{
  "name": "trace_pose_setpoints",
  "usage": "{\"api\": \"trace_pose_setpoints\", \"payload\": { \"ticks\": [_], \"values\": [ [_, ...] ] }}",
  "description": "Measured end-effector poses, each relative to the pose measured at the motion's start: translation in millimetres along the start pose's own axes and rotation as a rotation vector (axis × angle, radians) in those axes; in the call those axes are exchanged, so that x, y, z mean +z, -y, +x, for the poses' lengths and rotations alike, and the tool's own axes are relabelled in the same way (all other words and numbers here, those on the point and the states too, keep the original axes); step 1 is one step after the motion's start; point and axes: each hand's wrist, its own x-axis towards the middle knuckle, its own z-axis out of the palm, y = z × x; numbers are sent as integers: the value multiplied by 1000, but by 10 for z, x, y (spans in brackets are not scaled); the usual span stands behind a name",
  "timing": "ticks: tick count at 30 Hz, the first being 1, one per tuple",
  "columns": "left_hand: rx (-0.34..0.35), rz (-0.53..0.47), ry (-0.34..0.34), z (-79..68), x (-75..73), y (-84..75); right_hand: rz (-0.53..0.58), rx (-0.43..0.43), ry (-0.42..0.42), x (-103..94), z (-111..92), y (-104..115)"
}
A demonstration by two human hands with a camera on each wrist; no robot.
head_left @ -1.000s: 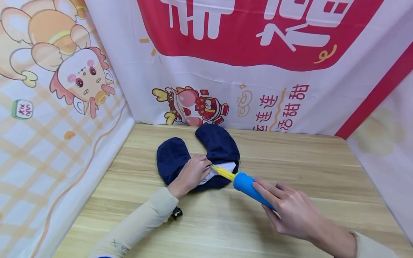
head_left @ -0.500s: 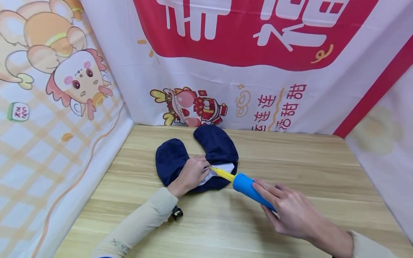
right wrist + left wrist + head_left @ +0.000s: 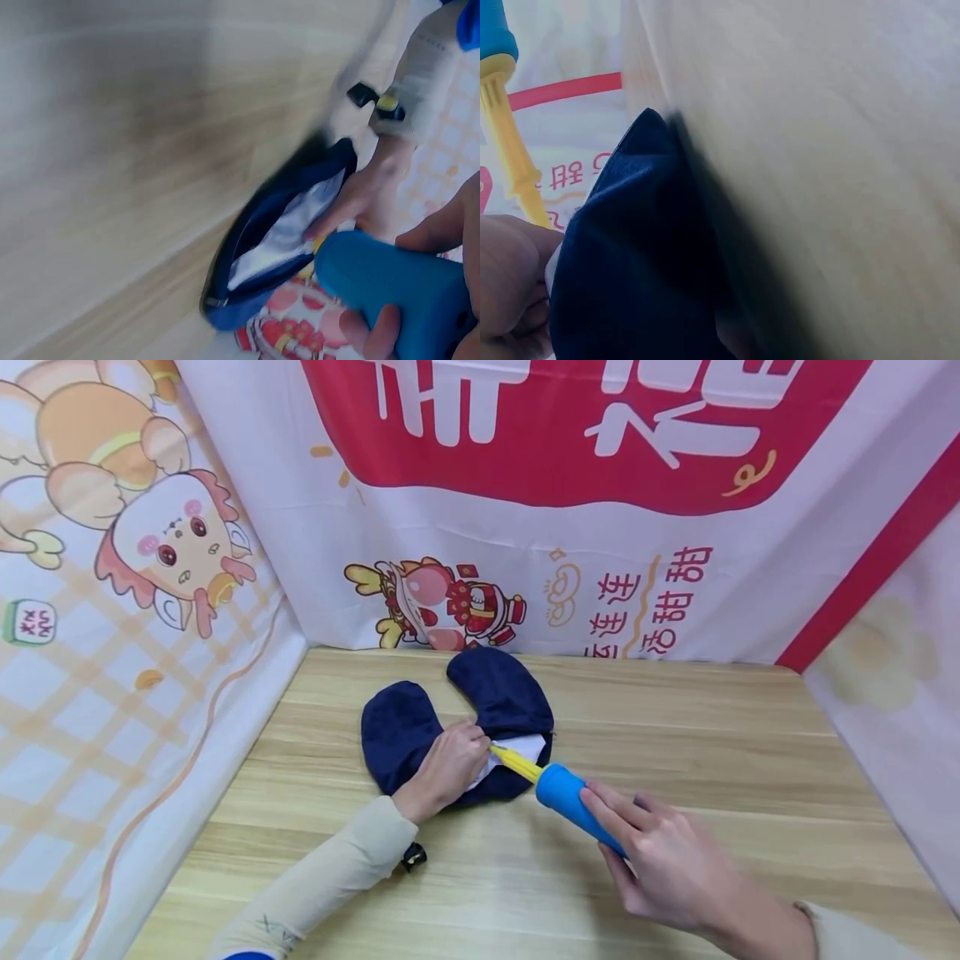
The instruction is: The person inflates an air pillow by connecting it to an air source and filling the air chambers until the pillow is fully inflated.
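Note:
A navy U-shaped neck pillow (image 3: 498, 689) lies on the table, its two arms toward the back wall. Its cover is unzipped, and the white inner lining (image 3: 277, 236) shows in the gap. My left hand (image 3: 450, 764) pinches the pillow at this opening, beside the tip of a yellow nozzle (image 3: 517, 762); the fingers hide what lies right under the tip. That nozzle belongs to a blue hand pump (image 3: 573, 797), which my right hand (image 3: 675, 856) grips around the barrel. In the left wrist view, the nozzle (image 3: 510, 150) runs down to the left fingertips.
The wooden table (image 3: 720, 752) reaches back to a printed white and red cloth wall (image 3: 585, 460). A cartoon-printed cloth (image 3: 172, 693) stands along the left side, another cloth on the right. A small black clip (image 3: 413, 857) shows beside the left sleeve.
The right hand and the pump have shifted slightly left and down. My left hand stays at the pillow's opening, and the head view has drifted a little.

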Motion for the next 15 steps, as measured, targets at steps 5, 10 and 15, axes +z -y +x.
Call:
{"api": "trace_pose_setpoints", "payload": {
  "ticks": [5,10,15],
  "values": [
    [26,50,-18,-2,-11,3,14,37,-7,-6,16,55],
    [49,68,-3,-18,-12,4,26,75,-4,-18,26,74],
    [38,62,5,-50,-13,-21,25,89,-2,-25,31,88]
  ]
}}
